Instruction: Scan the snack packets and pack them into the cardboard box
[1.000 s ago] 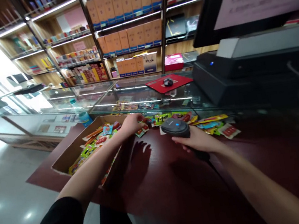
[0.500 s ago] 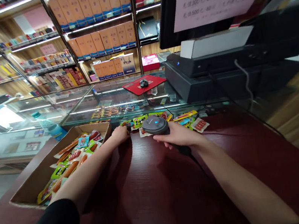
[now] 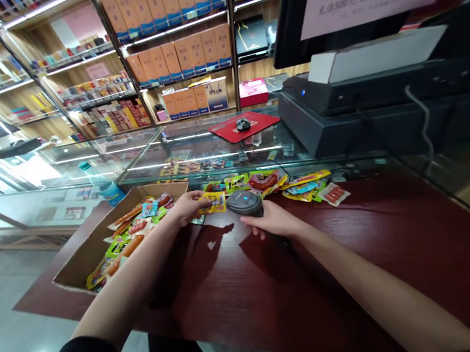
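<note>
Between the fingers of my left hand (image 3: 190, 206) is a small yellow snack packet (image 3: 214, 201), raised over the dark red table (image 3: 235, 284). My right hand (image 3: 275, 219) is wrapped round a dark grey handheld scanner (image 3: 245, 203) with a blue light on top; its head is just right of the packet. An open cardboard box (image 3: 73, 269) of wrapped sausages and snack packets lies left of my left forearm. Behind the scanner, along the glass, several packets lie in a row, among them a red sausage pack (image 3: 263, 181) and a small white-edged one (image 3: 335, 193).
A glass counter (image 3: 184, 142) runs behind the table, bearing a red mat (image 3: 230, 130) with a mouse (image 3: 243, 124). A blue-green bottle (image 3: 106, 188) stands behind the box. Black equipment (image 3: 345, 133) and a monitor are at right. A cable hangs there.
My left hand has lifted a yellow packet and holds it by the scanner. The scanner no longer covers the packets behind. The view has shifted, so the scene sits differently in the picture.
</note>
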Demonstrator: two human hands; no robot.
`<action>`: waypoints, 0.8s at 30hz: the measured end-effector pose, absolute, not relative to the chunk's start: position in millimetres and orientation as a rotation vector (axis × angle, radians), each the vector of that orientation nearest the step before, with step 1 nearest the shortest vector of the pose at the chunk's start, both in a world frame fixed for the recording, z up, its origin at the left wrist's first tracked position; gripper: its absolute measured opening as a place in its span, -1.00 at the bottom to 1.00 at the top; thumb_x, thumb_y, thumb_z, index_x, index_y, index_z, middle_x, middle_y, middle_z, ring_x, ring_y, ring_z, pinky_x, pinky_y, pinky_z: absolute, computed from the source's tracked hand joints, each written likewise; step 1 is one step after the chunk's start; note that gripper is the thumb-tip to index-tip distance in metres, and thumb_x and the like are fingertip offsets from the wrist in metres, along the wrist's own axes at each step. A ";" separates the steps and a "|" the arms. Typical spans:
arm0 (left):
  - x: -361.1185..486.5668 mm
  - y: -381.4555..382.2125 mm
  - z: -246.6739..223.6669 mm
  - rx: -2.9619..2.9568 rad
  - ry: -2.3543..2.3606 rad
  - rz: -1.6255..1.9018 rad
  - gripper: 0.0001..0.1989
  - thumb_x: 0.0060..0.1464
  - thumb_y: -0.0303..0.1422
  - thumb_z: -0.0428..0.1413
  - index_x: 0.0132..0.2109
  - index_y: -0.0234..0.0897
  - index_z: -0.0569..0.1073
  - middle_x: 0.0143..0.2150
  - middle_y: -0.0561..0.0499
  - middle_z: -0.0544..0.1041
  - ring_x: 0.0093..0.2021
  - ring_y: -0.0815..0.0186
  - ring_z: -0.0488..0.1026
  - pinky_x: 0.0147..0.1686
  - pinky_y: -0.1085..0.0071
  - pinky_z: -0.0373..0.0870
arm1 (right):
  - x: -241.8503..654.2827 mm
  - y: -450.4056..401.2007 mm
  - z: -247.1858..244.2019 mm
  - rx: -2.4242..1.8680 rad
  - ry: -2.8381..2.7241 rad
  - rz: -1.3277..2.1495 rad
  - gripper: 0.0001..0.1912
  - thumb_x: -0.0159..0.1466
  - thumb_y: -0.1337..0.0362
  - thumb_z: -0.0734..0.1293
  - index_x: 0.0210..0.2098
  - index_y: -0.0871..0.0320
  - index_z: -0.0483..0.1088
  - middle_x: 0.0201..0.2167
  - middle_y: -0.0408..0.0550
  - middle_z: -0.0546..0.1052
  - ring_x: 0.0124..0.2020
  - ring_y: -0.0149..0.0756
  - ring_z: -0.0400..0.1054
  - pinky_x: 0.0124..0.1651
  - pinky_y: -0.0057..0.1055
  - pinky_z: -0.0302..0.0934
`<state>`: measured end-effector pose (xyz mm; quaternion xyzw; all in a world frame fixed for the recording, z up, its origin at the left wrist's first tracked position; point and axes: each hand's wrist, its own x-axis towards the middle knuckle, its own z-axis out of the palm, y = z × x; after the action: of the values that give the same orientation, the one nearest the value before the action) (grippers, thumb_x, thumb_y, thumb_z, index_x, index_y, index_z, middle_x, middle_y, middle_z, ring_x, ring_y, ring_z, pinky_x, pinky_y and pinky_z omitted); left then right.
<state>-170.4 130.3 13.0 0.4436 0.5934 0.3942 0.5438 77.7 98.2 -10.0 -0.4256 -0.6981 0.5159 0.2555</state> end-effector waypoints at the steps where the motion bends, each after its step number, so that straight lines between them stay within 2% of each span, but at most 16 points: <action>1: -173.9 126.2 15.8 1.040 1.387 0.975 -0.70 -0.24 -0.45 0.37 -0.31 -0.37 0.47 -0.39 -0.06 0.57 -0.46 0.30 0.54 -0.49 0.44 0.49 | 76.3 98.1 -12.1 -1.157 -1.891 1.388 -0.73 0.17 0.11 0.40 -0.35 0.20 0.37 -0.61 -0.12 0.48 -0.71 -0.41 0.35 -0.67 -0.53 0.25; 4: -182.9 117.5 18.8 1.036 1.376 1.053 -0.65 -0.27 -0.42 0.40 -0.28 -0.38 0.48 -0.36 -0.07 0.59 -0.43 0.29 0.56 -0.45 0.39 0.54 | 71.6 96.0 -16.8 -1.157 -1.884 1.379 -0.73 0.16 0.11 0.40 -0.34 0.20 0.37 -0.59 -0.12 0.49 -0.72 -0.41 0.34 -0.68 -0.51 0.25; 10: -191.5 118.5 11.6 1.111 1.399 1.067 -0.58 -0.32 -0.37 0.43 -0.28 -0.40 0.48 -0.35 -0.10 0.60 -0.36 0.22 0.58 -0.40 0.28 0.59 | 63.1 87.3 -20.3 -1.139 -1.933 1.287 -0.73 0.21 0.10 0.34 -0.44 0.18 0.34 -0.71 -0.16 0.42 -0.72 -0.39 0.33 -0.65 -0.52 0.24; 16: -192.2 121.9 7.8 1.122 1.410 1.041 -0.56 -0.35 -0.35 0.44 -0.28 -0.39 0.47 -0.36 -0.07 0.60 -0.40 0.25 0.57 -0.42 0.31 0.59 | 62.7 86.7 -22.9 -1.200 -1.912 1.255 -0.75 0.20 0.08 0.34 -0.36 0.17 0.38 -0.70 -0.16 0.43 -0.71 -0.35 0.36 -0.67 -0.50 0.24; 24: -192.0 121.5 6.7 1.162 1.426 1.017 -0.55 -0.33 -0.29 0.43 -0.28 -0.38 0.48 -0.36 -0.06 0.59 -0.40 0.29 0.56 -0.41 0.35 0.58 | 62.7 86.2 -21.7 -1.180 -1.885 1.274 -0.75 0.19 0.10 0.34 -0.40 0.17 0.35 -0.71 -0.16 0.41 -0.72 -0.35 0.33 -0.66 -0.48 0.24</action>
<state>-192.0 121.5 6.7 0.4798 0.5887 0.4200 0.4968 62.7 86.2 -21.7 -0.4411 -0.7050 0.4763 0.2854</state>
